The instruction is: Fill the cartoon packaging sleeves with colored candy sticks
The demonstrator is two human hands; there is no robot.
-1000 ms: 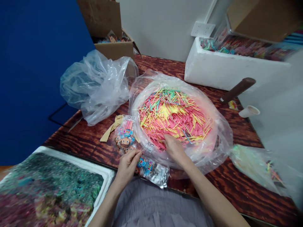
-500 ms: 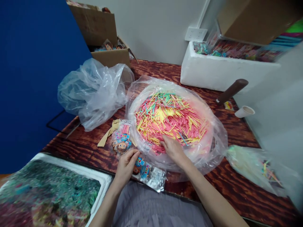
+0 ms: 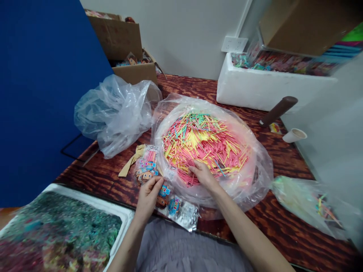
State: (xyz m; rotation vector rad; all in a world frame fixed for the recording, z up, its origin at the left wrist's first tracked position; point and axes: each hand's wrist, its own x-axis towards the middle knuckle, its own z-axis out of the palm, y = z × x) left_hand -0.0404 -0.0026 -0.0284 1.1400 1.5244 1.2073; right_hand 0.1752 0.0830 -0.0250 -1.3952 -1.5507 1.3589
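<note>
Left hand (image 3: 148, 194) pinching printed packet (image 3: 164, 191), thumb and finger together; right hand (image 3: 203, 175) down at colourful sticks (image 3: 207, 141), fingers curled, can't tell if any gripped!

The garment (image 3: 187, 249) at the bottom centre is grey-purple and creased. The left hand (image 3: 148, 196), right hand (image 3: 204, 176) and forearms (image 3: 244, 227) are bare.

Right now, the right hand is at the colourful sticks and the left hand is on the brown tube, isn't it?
Not quite: the left hand is at a printed packet, not the brown tube, as the head view shows. The right hand is at the colourful sticks.
</note>
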